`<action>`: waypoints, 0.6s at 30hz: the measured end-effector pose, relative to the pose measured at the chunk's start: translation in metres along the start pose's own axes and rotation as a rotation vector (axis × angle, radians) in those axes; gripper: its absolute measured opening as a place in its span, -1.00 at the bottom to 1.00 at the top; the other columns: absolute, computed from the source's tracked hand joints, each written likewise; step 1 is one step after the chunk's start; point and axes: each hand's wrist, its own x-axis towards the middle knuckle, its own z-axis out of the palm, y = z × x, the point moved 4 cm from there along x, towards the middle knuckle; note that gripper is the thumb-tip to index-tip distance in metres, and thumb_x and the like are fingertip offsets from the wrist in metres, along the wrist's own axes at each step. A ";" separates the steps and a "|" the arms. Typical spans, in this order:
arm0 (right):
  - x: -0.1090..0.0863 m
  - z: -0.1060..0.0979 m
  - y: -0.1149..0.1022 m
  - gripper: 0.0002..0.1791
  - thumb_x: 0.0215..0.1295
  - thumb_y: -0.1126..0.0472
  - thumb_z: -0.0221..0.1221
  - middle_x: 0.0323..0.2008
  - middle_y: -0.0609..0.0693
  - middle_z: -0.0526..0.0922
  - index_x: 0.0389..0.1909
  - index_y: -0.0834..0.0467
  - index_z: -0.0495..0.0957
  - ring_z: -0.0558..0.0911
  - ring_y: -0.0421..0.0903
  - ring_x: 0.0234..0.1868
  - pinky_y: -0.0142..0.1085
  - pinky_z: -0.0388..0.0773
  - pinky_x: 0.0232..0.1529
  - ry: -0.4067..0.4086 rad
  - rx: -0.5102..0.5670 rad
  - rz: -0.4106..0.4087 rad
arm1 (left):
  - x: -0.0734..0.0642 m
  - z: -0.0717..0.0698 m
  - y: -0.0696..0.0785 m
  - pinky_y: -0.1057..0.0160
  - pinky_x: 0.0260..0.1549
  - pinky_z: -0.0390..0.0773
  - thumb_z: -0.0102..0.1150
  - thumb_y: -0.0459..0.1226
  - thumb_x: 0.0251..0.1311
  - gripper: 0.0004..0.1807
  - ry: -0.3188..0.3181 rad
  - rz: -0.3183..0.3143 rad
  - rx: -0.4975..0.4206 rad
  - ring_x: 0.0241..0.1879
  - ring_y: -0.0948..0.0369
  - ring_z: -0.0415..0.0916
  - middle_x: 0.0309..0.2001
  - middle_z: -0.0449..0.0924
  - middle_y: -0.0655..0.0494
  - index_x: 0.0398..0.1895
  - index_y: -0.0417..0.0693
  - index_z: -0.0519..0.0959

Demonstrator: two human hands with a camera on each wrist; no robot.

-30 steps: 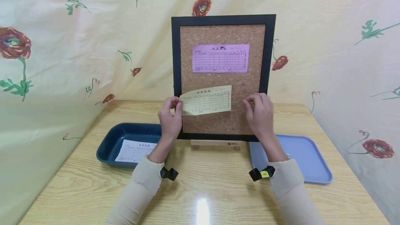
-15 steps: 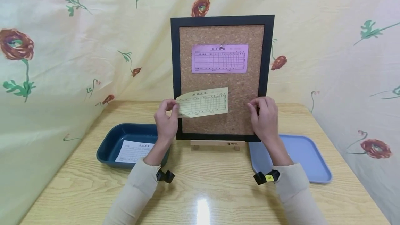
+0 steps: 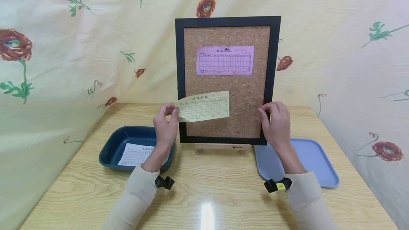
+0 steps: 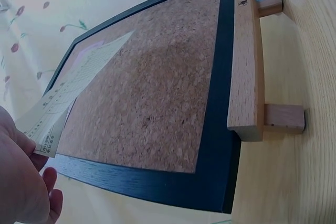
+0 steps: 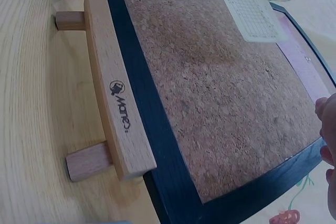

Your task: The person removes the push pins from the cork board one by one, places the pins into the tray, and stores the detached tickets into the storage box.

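My left hand [image 3: 166, 125] pinches the left end of a pale yellow receipt slip [image 3: 207, 107], which bows in front of the cork board's [image 3: 244, 113] lower left. In the left wrist view the slip's far end stands off the cork. My right hand [image 3: 277, 125] is at the board's lower right edge, its thumb and fingertips drawn together. Whether something small sits between them is hidden. Higher on the board a purple receipt slip [image 3: 223, 63] hangs from a pushpin [image 3: 227, 48] at its top edge.
The black-framed board stands in a wooden base [image 5: 118, 87]. A dark blue bin [image 3: 112, 143] at left holds a white receipt slip [image 3: 135, 154]. At right a light blue tray [image 3: 316, 164] lies partly behind my right forearm. A floral cloth [image 3: 335, 63] hangs behind the table.
The left hand has drawn the yellow slip left and slightly down across the board. My right hand has moved right and slightly down, from over the cork to the frame edge.
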 end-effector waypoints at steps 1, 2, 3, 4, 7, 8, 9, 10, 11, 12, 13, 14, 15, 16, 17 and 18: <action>-0.001 -0.001 0.000 -0.85 0.32 0.35 0.24 -0.28 0.31 0.52 -0.31 0.40 0.51 0.47 0.24 -0.18 0.03 0.30 -0.06 -0.001 -0.001 0.002 | 0.000 -0.001 0.000 0.26 -0.10 0.43 0.15 -0.42 0.32 -0.87 -0.001 -0.008 0.003 -0.19 0.02 0.52 -0.25 0.69 -0.29 -0.16 -0.36 0.58; -0.001 -0.002 0.001 -0.84 0.31 0.35 0.24 -0.29 0.31 0.53 -0.31 0.39 0.51 0.47 0.23 -0.19 0.02 0.30 -0.07 -0.001 -0.001 0.005 | -0.001 -0.002 -0.001 0.30 -0.12 0.43 0.14 -0.42 0.33 -0.87 -0.002 -0.016 0.003 -0.19 0.04 0.51 -0.24 0.69 -0.28 -0.15 -0.35 0.58; -0.002 -0.003 0.002 -0.85 0.31 0.35 0.25 -0.29 0.30 0.53 -0.32 0.39 0.51 0.47 0.22 -0.20 0.01 0.29 -0.08 0.000 0.001 0.007 | -0.001 -0.004 -0.001 0.33 -0.14 0.43 0.14 -0.42 0.34 -0.87 -0.002 -0.019 0.005 -0.20 0.06 0.51 -0.24 0.70 -0.27 -0.15 -0.35 0.58; -0.003 -0.004 0.002 -0.85 0.30 0.36 0.25 -0.29 0.30 0.53 -0.32 0.39 0.51 0.47 0.22 -0.21 0.00 0.29 -0.08 0.002 0.001 0.007 | -0.001 -0.005 -0.002 0.37 -0.15 0.42 0.14 -0.41 0.34 -0.87 -0.001 -0.021 0.007 -0.20 0.07 0.51 -0.23 0.70 -0.26 -0.15 -0.34 0.59; -0.004 -0.007 0.003 -0.85 0.28 0.37 0.26 -0.30 0.30 0.53 -0.34 0.39 0.51 0.46 0.20 -0.23 -0.01 0.28 -0.09 0.007 -0.002 0.002 | -0.001 -0.009 -0.003 0.44 -0.23 0.44 0.14 -0.39 0.35 -0.86 0.003 -0.030 0.015 -0.21 0.14 0.49 -0.21 0.71 -0.23 -0.13 -0.32 0.59; -0.004 -0.008 0.004 -0.86 0.28 0.37 0.26 -0.30 0.30 0.53 -0.34 0.39 0.51 0.45 0.19 -0.24 -0.02 0.28 -0.09 0.008 -0.003 -0.001 | -0.001 -0.010 -0.003 0.44 -0.24 0.44 0.14 -0.39 0.35 -0.86 0.004 -0.032 0.012 -0.22 0.15 0.49 -0.21 0.71 -0.23 -0.13 -0.32 0.59; -0.004 -0.009 0.004 -0.86 0.27 0.38 0.26 -0.30 0.29 0.53 -0.34 0.38 0.51 0.45 0.19 -0.25 -0.03 0.28 -0.09 0.008 -0.005 -0.002 | 0.000 -0.012 -0.004 0.44 -0.25 0.45 0.15 -0.40 0.35 -0.86 0.006 -0.034 0.014 -0.22 0.16 0.49 -0.21 0.71 -0.23 -0.13 -0.32 0.59; -0.005 -0.010 0.004 -0.86 0.27 0.38 0.26 -0.30 0.29 0.53 -0.34 0.38 0.51 0.45 0.19 -0.25 -0.03 0.28 -0.09 0.006 -0.007 -0.003 | 0.000 -0.013 -0.004 0.43 -0.28 0.45 0.15 -0.39 0.35 -0.86 0.005 -0.037 0.015 -0.23 0.17 0.48 -0.21 0.71 -0.22 -0.13 -0.31 0.59; -0.005 -0.011 0.005 -0.87 0.27 0.39 0.26 -0.30 0.29 0.53 -0.34 0.38 0.51 0.45 0.19 -0.24 -0.04 0.28 -0.08 0.004 -0.009 -0.005 | 0.000 -0.014 -0.005 0.41 -0.28 0.45 0.14 -0.40 0.35 -0.86 0.004 -0.038 0.017 -0.23 0.18 0.47 -0.22 0.70 -0.23 -0.13 -0.31 0.59; -0.006 -0.011 0.005 -0.87 0.27 0.39 0.26 -0.30 0.30 0.53 -0.34 0.39 0.51 0.45 0.19 -0.24 -0.04 0.28 -0.08 0.001 -0.010 -0.005 | 0.000 -0.015 -0.006 0.39 -0.29 0.46 0.15 -0.40 0.35 -0.86 0.004 -0.038 0.020 -0.24 0.17 0.47 -0.22 0.70 -0.23 -0.13 -0.32 0.59; -0.006 -0.011 0.006 -0.87 0.27 0.39 0.26 -0.30 0.30 0.53 -0.34 0.39 0.51 0.45 0.19 -0.24 -0.05 0.28 -0.09 -0.001 -0.011 -0.004 | 0.000 -0.016 -0.006 0.37 -0.28 0.45 0.15 -0.41 0.34 -0.86 0.003 -0.038 0.021 -0.24 0.17 0.48 -0.23 0.70 -0.25 -0.13 -0.34 0.59; -0.007 -0.012 0.007 -0.87 0.28 0.39 0.26 -0.30 0.30 0.53 -0.34 0.39 0.51 0.45 0.19 -0.24 -0.05 0.28 -0.09 -0.004 -0.013 -0.003 | 0.000 -0.018 -0.007 0.37 -0.27 0.45 0.15 -0.42 0.34 -0.87 0.003 -0.041 0.026 -0.25 0.16 0.48 -0.23 0.70 -0.25 -0.14 -0.34 0.59; -0.008 -0.012 0.007 -0.87 0.27 0.39 0.26 -0.31 0.30 0.53 -0.34 0.39 0.51 0.45 0.19 -0.24 -0.05 0.28 -0.09 -0.004 -0.014 0.000 | 0.000 -0.019 -0.007 0.38 -0.26 0.45 0.14 -0.41 0.34 -0.86 0.002 -0.044 0.033 -0.25 0.16 0.48 -0.23 0.70 -0.25 -0.13 -0.34 0.59; -0.009 -0.013 0.008 -0.87 0.27 0.39 0.26 -0.30 0.31 0.53 -0.34 0.39 0.51 0.45 0.20 -0.24 -0.05 0.28 -0.09 -0.006 -0.014 0.002 | 0.000 -0.021 -0.008 0.38 -0.25 0.44 0.14 -0.41 0.34 -0.86 0.000 -0.048 0.038 -0.24 0.16 0.48 -0.22 0.70 -0.25 -0.13 -0.34 0.58; -0.010 -0.013 0.009 -0.87 0.27 0.39 0.26 -0.30 0.31 0.53 -0.33 0.39 0.51 0.45 0.20 -0.24 -0.05 0.28 -0.09 -0.009 -0.015 0.007 | -0.001 -0.022 -0.008 0.40 -0.25 0.43 0.14 -0.41 0.34 -0.86 0.000 -0.052 0.042 -0.25 0.16 0.48 -0.22 0.70 -0.25 -0.13 -0.34 0.58; -0.011 -0.013 0.010 -0.86 0.27 0.39 0.26 -0.30 0.31 0.53 -0.33 0.39 0.51 0.45 0.21 -0.24 -0.04 0.28 -0.08 -0.014 -0.016 0.011 | -0.001 -0.024 -0.008 0.41 -0.26 0.43 0.14 -0.41 0.34 -0.86 -0.001 -0.058 0.046 -0.25 0.17 0.47 -0.22 0.70 -0.25 -0.12 -0.34 0.58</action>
